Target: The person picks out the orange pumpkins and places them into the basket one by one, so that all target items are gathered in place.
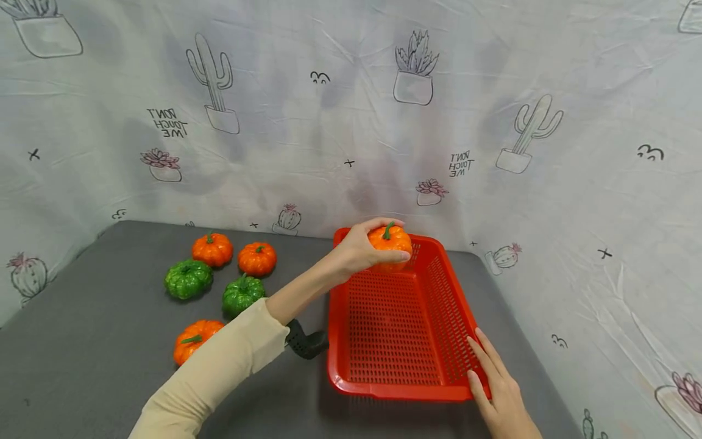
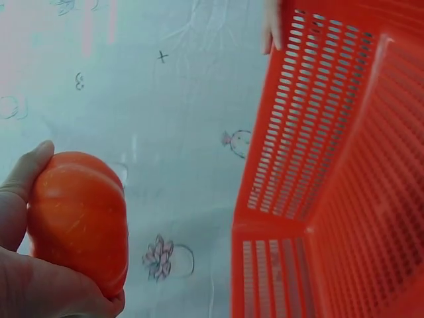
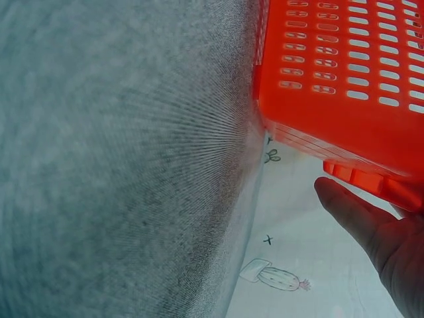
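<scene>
We've got an orange pumpkin (image 1: 392,240) held up in our left hand (image 1: 358,249).
Our hands are well apart: the left has thumb and fingers clamped round that pumpkin, just right of centre, over the far end of the red basket (image 1: 392,329), while the right hand (image 1: 498,390) rests fairly straight fingers on the basket's rim, lower right of the frame. Over in the left half we see three more orange pumpkins (image 1: 211,250) and two green pumpkins (image 1: 189,279) on the grey table (image 1: 99,341), the nearest partly behind our sleeve (image 1: 219,360).
</scene>
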### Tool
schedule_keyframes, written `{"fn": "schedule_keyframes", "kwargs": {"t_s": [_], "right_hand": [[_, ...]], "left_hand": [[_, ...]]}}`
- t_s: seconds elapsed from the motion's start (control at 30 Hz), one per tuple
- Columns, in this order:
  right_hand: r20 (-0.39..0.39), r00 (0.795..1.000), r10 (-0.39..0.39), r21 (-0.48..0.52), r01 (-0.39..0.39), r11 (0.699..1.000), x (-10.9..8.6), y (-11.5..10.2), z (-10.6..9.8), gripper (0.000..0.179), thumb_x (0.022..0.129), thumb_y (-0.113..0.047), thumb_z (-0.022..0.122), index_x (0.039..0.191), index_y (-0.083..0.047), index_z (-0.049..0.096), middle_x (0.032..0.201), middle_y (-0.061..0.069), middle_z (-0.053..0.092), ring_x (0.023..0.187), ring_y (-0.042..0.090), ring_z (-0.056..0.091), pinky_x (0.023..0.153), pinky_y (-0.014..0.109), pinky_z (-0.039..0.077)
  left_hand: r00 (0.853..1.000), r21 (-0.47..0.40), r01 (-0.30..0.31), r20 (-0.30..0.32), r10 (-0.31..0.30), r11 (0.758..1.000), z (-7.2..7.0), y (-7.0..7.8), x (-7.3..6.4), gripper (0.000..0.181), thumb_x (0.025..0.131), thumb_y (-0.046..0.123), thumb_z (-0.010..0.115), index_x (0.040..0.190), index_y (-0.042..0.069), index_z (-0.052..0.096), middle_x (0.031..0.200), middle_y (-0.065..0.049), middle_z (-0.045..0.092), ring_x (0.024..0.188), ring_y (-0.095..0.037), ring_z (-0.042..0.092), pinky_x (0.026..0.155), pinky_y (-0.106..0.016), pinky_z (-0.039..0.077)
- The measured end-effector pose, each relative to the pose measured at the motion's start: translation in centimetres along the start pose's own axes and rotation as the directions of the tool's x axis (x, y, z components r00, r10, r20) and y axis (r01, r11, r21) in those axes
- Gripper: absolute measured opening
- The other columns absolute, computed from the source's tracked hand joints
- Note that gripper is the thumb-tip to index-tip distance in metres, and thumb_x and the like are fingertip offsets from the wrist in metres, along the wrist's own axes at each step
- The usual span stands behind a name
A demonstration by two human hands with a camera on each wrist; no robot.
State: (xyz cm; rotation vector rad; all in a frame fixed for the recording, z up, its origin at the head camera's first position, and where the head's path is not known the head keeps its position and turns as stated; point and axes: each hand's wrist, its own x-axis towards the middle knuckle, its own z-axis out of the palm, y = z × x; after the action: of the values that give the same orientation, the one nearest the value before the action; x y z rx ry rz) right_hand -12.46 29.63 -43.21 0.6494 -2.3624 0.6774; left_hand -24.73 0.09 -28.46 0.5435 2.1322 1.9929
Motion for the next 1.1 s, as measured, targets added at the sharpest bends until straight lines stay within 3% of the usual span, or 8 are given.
{"fn": "schedule_keyframes", "kwargs": {"t_s": [0.23,0.5,0.6,0.83,0.93,1.1], "right_hand": [[0.006,1.0,0.015,0.01,-0.016,1.0,0.1,0.0,-0.2,0.056,0.081,0.004,0.061,0.136,0.004,0.049,0.145,0.02,0.041,0.13,-0.007,0.031,0.095,-0.001,0.019],[-0.011,1.0,-0.008,0.018,0.009,1.0,0.1,0.2,-0.1,0.056,0.081,0.003,0.061,0.136,0.004,0.05,0.143,0.021,0.042,0.132,-0.004,0.031,0.097,0.0,0.021],[-0.004,1.0,-0.011,0.02,0.011,1.0,0.1,0.3,-0.1,0.057,0.081,0.004,0.062,0.136,0.004,0.05,0.144,0.021,0.042,0.133,-0.004,0.03,0.098,0.001,0.021],[-0.013,0.999,-0.037,0.015,0.037,0.999,0.0,0.7,0.0,0.055,0.08,0.004,0.061,0.135,0.005,0.05,0.144,0.021,0.042,0.133,-0.002,0.032,0.099,0.003,0.022],[-0.019,0.999,-0.031,-0.001,0.031,1.0,0.0,0.6,0.0,0.054,0.081,0.003,0.062,0.134,0.004,0.052,0.144,0.02,0.043,0.132,-0.004,0.032,0.097,0.002,0.023],[-0.016,0.999,-0.035,-0.051,0.034,0.998,-0.1,0.7,0.0,0.054,0.08,0.001,0.064,0.133,0.004,0.053,0.143,0.019,0.043,0.131,-0.005,0.033,0.09,0.005,0.036]], "left_hand": [[0.999,-0.08,-0.042,-0.02,0.04,0.996,3.4,0.1,3.3,0.053,0.079,0.014,0.08,0.127,0.02,0.06,0.111,-0.004,0.059,0.093,-0.018,0.057,0.076,-0.028,0.052],[0.993,-0.061,0.009,-0.119,-0.016,0.998,6.4,-2.3,6.2,0.055,0.075,0.017,0.083,0.126,0.018,0.06,0.112,0.0,0.059,0.094,-0.015,0.057,0.077,-0.027,0.053],[0.988,-0.031,0.023,-0.151,-0.028,0.999,6.8,-3.5,6.9,0.056,0.075,0.02,0.083,0.126,0.019,0.06,0.113,-0.001,0.058,0.094,-0.015,0.057,0.076,-0.027,0.053],[0.985,0.017,-0.034,-0.17,0.036,0.999,6.8,-6.6,8.9,0.054,0.078,0.022,0.081,0.128,0.02,0.06,0.118,-0.003,0.055,0.092,-0.015,0.057,0.074,-0.026,0.053],[0.989,0.029,-0.047,-0.141,0.05,0.998,6.6,-8.0,9.7,0.054,0.078,0.023,0.081,0.128,0.022,0.06,0.117,-0.002,0.055,0.091,-0.015,0.058,0.076,-0.028,0.053],[0.997,0.059,-0.058,-0.052,0.061,0.997,6.3,-10.1,10.7,0.056,0.08,0.021,0.08,0.131,0.021,0.058,0.114,-0.003,0.056,0.088,-0.015,0.057,0.075,-0.028,0.053]]}}
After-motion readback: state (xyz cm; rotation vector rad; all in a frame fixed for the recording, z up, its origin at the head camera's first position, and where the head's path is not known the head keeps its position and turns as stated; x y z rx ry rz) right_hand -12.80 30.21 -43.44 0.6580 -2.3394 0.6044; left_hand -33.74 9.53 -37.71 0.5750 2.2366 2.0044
